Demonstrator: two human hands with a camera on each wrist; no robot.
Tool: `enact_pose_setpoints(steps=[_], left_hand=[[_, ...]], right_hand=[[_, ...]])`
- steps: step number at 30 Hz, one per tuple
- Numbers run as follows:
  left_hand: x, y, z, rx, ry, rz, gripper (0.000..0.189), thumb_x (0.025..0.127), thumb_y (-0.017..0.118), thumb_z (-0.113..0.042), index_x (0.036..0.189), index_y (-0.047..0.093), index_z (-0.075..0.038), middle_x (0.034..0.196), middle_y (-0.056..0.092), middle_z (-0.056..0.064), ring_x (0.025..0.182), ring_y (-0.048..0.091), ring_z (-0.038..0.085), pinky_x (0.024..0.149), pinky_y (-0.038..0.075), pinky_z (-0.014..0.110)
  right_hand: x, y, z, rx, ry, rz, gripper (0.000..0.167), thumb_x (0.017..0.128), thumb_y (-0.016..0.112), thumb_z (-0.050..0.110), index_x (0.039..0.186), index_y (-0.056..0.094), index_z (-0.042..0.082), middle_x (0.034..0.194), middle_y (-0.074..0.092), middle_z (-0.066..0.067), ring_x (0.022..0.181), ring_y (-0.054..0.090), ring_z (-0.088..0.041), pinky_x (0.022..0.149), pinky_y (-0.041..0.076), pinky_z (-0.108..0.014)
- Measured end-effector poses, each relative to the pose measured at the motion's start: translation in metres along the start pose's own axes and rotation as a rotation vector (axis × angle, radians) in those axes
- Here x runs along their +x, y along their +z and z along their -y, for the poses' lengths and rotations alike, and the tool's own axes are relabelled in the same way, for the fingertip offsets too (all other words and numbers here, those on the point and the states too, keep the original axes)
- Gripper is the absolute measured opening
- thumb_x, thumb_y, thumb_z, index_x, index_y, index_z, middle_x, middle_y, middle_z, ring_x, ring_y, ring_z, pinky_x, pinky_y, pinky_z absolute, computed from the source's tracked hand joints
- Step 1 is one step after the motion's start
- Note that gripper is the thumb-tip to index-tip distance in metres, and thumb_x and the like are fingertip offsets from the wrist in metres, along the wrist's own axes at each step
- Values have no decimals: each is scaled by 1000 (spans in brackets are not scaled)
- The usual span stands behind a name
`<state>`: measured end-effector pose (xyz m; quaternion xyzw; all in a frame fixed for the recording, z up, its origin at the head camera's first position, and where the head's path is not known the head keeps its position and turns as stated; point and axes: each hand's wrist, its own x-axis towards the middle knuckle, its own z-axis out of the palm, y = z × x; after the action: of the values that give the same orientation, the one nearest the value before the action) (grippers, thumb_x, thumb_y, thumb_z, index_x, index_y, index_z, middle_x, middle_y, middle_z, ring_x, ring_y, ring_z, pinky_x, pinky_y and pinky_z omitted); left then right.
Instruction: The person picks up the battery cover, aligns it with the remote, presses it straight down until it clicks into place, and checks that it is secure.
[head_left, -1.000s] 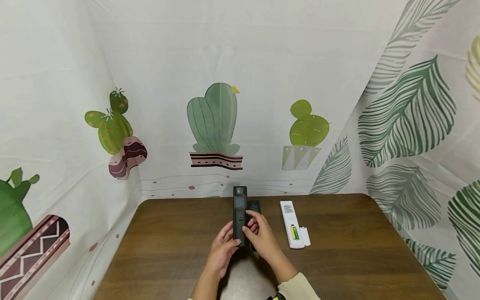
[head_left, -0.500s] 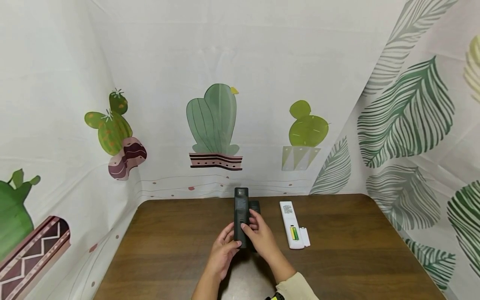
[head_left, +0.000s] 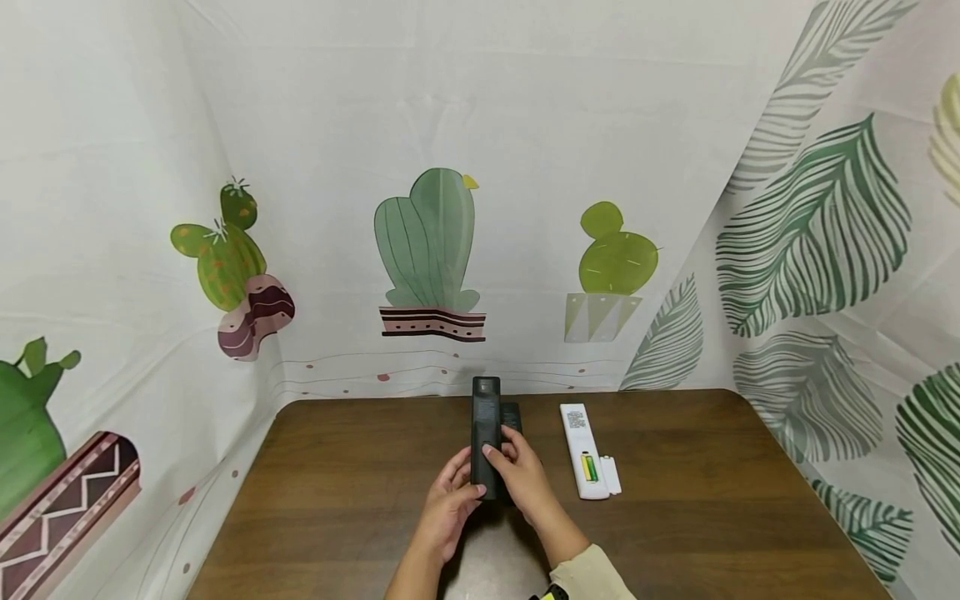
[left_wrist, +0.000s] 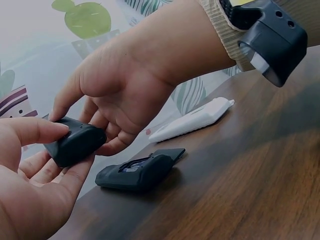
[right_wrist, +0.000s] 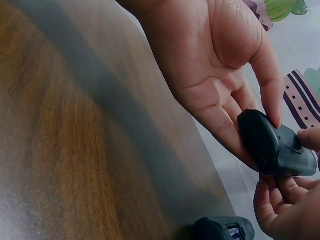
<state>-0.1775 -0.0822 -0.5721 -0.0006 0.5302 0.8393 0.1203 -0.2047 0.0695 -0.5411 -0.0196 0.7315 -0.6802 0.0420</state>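
Note:
A black remote control (head_left: 486,417) is held above the table by both hands, its back face up. My left hand (head_left: 448,508) grips its lower left end, thumb on top and fingers underneath. My right hand (head_left: 528,483) holds its right side, the thumb pressing the middle of the back. In the left wrist view, that remote control (left_wrist: 80,145) shows its near end between the hands. A second black remote control (head_left: 511,414) lies on the table, partly hidden by the first; its battery compartment (left_wrist: 132,166) is uncovered.
On the right lies a white remote control (head_left: 576,425) with green and yellow batteries (head_left: 588,467) showing in its compartment. Its white cover (head_left: 611,475) is beside it. The wooden table (head_left: 337,467) ends at a patterned cloth backdrop (head_left: 525,167).
The held black remote control has shifted slightly to the right and nearer, with both hands still on it. The right thumb stays on its back. The other remote controls have not moved.

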Motion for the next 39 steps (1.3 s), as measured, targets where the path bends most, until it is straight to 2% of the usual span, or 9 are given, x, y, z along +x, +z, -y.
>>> enact_pose_setpoints(steps=[16,28,39], left_hand=[[-1,3,1,4,-14,-7,75,88,62,5,156,34,-9,134,61,-1,111,65,14,94,52,30],[-1,1,1,9,-9,-5,74,87,63,4,155,36,-9,132,63,-1,108,67,14,92,53,30],[0,1,0,-3,-5,-26,75,89,63,3,156,33,-7,135,60,2,109,65,13,91,52,28]], right_hand=[[3,-1,-4,54,8,6,58,100,62,23,150,41,3,119,69,-20,94,65,-17,82,51,-31],[4,0,-3,47,6,-9,55,99,63,21,148,44,4,113,70,-18,91,64,-16,83,50,-31],[2,0,-4,8,2,25,65,99,63,24,154,37,2,129,61,-22,108,64,-24,87,53,-32]])
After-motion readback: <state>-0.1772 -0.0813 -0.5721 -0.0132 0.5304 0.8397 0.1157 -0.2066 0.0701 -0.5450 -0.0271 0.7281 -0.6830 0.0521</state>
